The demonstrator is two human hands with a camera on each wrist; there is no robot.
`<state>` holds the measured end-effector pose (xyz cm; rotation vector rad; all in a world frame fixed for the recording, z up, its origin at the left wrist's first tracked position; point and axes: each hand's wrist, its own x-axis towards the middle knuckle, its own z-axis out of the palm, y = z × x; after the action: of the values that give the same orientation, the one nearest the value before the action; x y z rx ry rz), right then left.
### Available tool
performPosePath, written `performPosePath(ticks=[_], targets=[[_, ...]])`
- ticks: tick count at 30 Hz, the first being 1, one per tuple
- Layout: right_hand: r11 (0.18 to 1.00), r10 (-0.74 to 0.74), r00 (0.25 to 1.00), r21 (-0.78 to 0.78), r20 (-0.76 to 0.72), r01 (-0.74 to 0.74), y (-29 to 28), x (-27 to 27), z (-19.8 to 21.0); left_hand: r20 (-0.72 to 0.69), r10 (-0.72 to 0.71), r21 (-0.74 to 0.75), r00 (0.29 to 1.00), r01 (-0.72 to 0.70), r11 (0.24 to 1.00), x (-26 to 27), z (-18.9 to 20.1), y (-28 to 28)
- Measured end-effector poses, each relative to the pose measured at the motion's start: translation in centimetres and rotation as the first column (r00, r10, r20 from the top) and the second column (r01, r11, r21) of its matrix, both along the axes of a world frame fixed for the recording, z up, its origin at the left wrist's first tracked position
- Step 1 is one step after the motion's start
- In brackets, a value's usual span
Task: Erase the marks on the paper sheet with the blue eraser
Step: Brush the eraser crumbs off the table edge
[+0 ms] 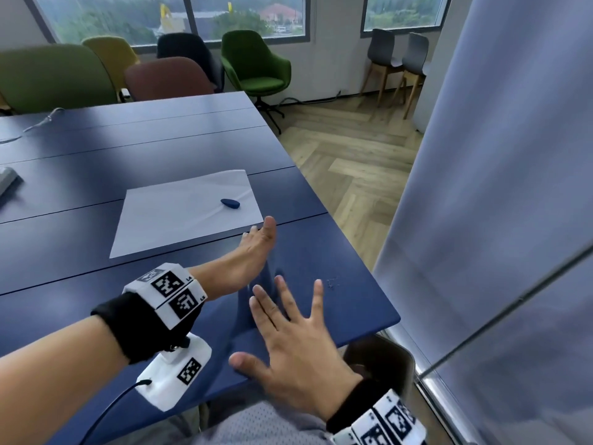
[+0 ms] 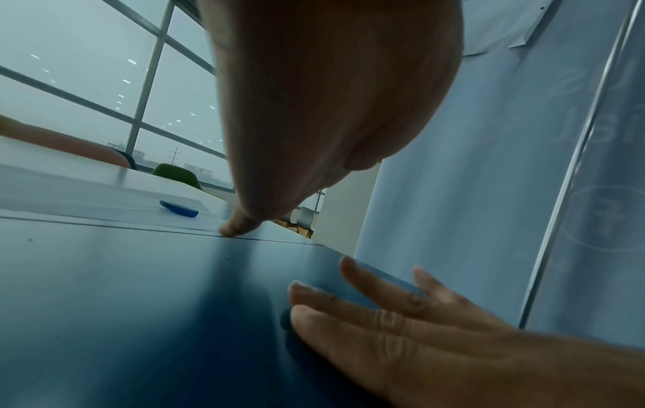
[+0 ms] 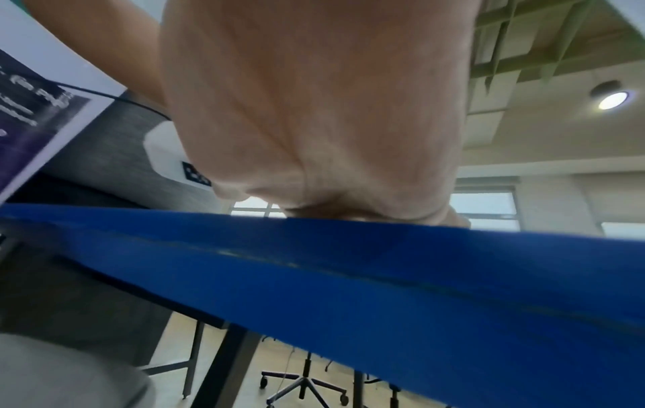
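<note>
A white paper sheet (image 1: 179,220) lies on the blue table (image 1: 128,162), and I can make out no marks on it. The small dark blue eraser (image 1: 230,203) rests on the sheet near its far right corner; the left wrist view shows the eraser (image 2: 180,211) lying flat. My left hand (image 1: 261,232) reaches forward with straight fingers, its fingertips (image 2: 234,229) at the paper's near right corner, short of the eraser. My right hand (image 1: 285,303) is spread flat over the table near its front right corner and holds nothing. The right wrist view shows only my palm (image 3: 314,110) and the table edge (image 3: 349,276).
Several chairs (image 1: 253,69) stand beyond the table's far side. A keyboard corner (image 1: 8,183) and a white cable (image 1: 35,125) lie at the left. The table ends just right of my hands, with a grey blind (image 1: 497,187) beyond. A chair back (image 1: 382,358) sits below the front corner.
</note>
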<state>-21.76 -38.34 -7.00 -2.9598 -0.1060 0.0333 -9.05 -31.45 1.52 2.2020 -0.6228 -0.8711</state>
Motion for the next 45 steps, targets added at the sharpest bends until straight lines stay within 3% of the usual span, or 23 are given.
performPosePath(ticks=[7, 9, 13, 15, 21, 24, 27, 31, 33, 37, 41, 45], targets=[[0.935, -0.347, 0.934, -0.105, -0.085, 0.338, -7.5, -0.5, -0.4, 0.038, -0.042, 0.126, 0.998, 0.037, 0.991, 0.1, 0.7, 1.6], [0.945, -0.323, 0.944, -0.083, -0.067, 0.317, -7.2, -0.7, 0.1, 0.062, -0.069, 0.141, 0.996, 0.059, 0.988, 0.1, 0.5, 1.9], [0.998, -0.045, 0.999, -0.049, 0.025, 0.046, -2.4, -1.5, 0.4, 0.096, -0.099, 0.176, 0.99, 0.081, 0.981, -0.2, 0.1, 1.3], [0.997, 0.009, 1.0, -0.072, -0.002, -0.009, -2.0, -2.0, -0.2, 0.113, -0.134, 0.219, 0.984, 0.107, 0.97, -0.3, 0.0, 0.8], [0.95, -0.294, 0.94, -0.159, -0.175, 0.268, -7.3, -3.4, 0.9, 0.127, -0.236, 0.341, 0.964, 0.181, 0.923, -0.6, -0.5, -0.4], [0.94, -0.34, 0.918, -0.088, -0.203, 0.328, -8.9, -3.9, 2.9, 0.175, -0.339, 0.437, 0.924, 0.236, 0.868, -1.2, -1.6, -1.4], [0.901, -0.433, 0.872, -0.096, -0.229, 0.422, -11.7, -4.4, 6.6, 0.204, -0.509, 0.542, 0.836, 0.336, 0.77, -1.9, -2.3, -2.3], [0.853, -0.504, 0.796, -0.051, -0.336, 0.519, -19.5, -4.2, 8.9, 0.205, -0.635, 0.648, 0.745, 0.383, 0.658, -1.8, -2.4, -4.0], [0.846, -0.502, 0.783, -0.017, -0.367, 0.534, -23.7, -2.7, 6.9, 0.189, -0.628, 0.665, 0.755, 0.373, 0.647, -1.1, -2.4, -4.9], [0.837, -0.491, 0.702, -0.056, -0.516, 0.544, -29.8, 0.6, -3.7, 0.154, -0.65, 0.708, 0.745, 0.376, 0.598, -0.2, -2.8, -6.6], [0.811, -0.479, 0.564, -0.093, -0.672, 0.578, -31.5, 1.5, -15.7, 0.161, -0.667, 0.745, 0.727, 0.353, 0.565, -0.1, -3.8, -7.2], [0.803, -0.491, 0.523, -0.129, -0.696, 0.582, -31.1, 1.3, -25.6, 0.154, -0.651, 0.814, 0.743, 0.278, 0.51, -0.1, -4.5, -7.7]])
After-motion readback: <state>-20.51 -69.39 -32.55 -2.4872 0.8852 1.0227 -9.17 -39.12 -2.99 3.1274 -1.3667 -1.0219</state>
